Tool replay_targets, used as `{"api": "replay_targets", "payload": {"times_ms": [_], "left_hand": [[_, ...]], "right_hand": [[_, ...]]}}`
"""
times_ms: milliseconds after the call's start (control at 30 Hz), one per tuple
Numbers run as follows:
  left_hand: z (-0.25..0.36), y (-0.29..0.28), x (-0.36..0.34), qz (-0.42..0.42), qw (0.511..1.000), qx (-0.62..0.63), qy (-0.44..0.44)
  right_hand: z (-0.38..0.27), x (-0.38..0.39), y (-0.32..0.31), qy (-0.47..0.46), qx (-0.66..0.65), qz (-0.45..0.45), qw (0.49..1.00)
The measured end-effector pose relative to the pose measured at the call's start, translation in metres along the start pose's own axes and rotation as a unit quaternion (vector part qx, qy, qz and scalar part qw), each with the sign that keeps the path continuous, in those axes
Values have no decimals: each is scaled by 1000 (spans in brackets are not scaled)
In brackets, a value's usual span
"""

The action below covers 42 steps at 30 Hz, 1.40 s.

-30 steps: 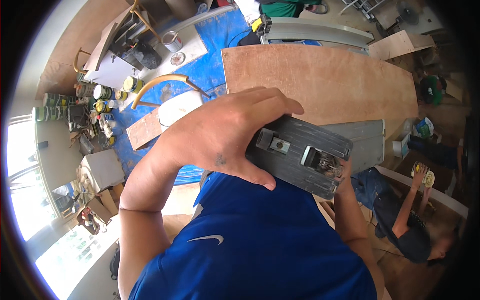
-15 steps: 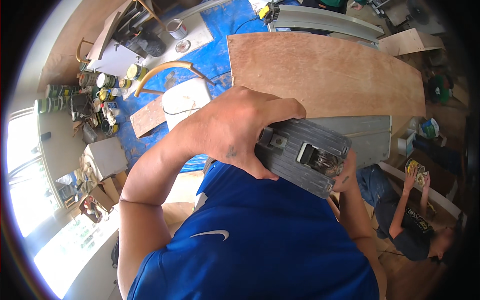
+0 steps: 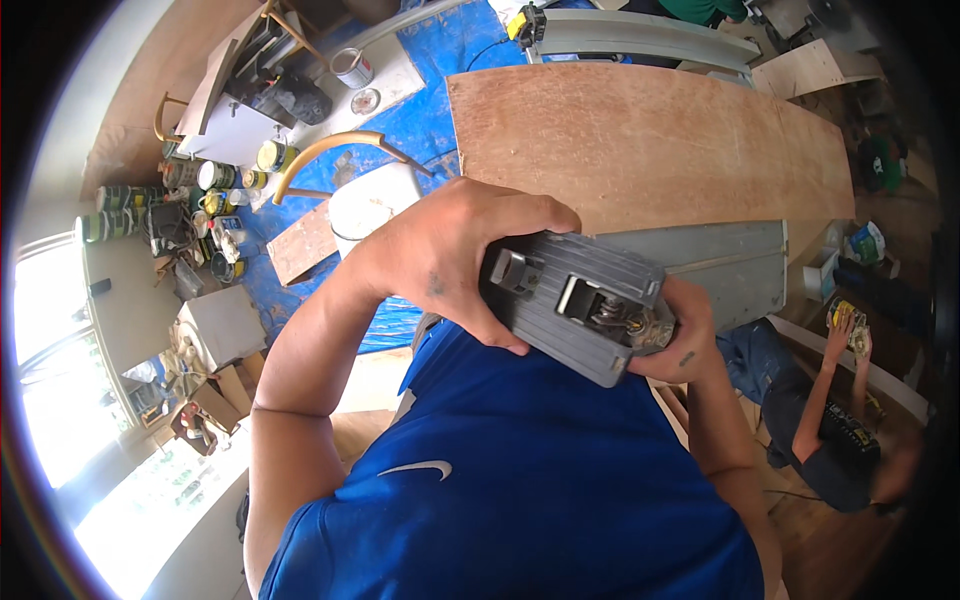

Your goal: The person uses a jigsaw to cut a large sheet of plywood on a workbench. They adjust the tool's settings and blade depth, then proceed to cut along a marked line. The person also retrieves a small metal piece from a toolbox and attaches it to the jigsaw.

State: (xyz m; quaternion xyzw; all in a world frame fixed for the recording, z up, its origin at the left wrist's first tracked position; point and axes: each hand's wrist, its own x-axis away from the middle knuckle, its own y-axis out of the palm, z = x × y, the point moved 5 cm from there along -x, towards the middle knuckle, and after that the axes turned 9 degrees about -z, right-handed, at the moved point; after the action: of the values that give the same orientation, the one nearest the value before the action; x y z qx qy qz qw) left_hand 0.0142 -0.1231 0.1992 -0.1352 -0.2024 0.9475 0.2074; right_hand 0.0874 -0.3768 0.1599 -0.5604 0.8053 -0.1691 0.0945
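My left hand (image 3: pixel 445 245) grips the left end of a dark grey tool (image 3: pixel 545 312) whose flat, ribbed plate faces up. Its thumb lies along the near edge, with the index finger over the far edge. Around the opposite end curls my right hand (image 3: pixel 692 335), its fingertips mostly hidden behind the tool. A rectangular opening in the plate shows a coiled metal part and what look like wires or shavings. The tool is tilted in front of my blue shirt (image 3: pixel 540 450), too partly seen to name its kind.
Beyond my hands lies a large plywood sheet (image 3: pixel 650 140) beside a grey panel (image 3: pixel 730 255). A wooden-backed chair (image 3: pixel 375 205) stands on blue sheeting (image 3: pixel 440 45). Paint cans (image 3: pixel 215 175) crowd the left. At right, another person (image 3: pixel 820 430) holds a yellow object (image 3: pixel 850 325).
Both hands have shifted slightly left with the tool and turned it a little, so its opening shows more of the coil. The other person's hands have moved slightly right.
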Motion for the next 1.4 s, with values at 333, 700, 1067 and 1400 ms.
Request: {"api": "replay_targets", "payload": {"times_ms": [333,700,1067,1400], "left_hand": [[10,13,-2,49,997,-50,14],[17,11,-7,58,995,-78,8],[-17,-8,-17,14,999,-32,25],[-109,-9,-53,-35,989,69,-128]], "right_hand": [[12,7,-4,18,-29,-1,999],[24,13,-4,24,-83,45,995],[13,4,-10,7,-6,92,996],[16,-48,4,93,-22,206,974]]}}
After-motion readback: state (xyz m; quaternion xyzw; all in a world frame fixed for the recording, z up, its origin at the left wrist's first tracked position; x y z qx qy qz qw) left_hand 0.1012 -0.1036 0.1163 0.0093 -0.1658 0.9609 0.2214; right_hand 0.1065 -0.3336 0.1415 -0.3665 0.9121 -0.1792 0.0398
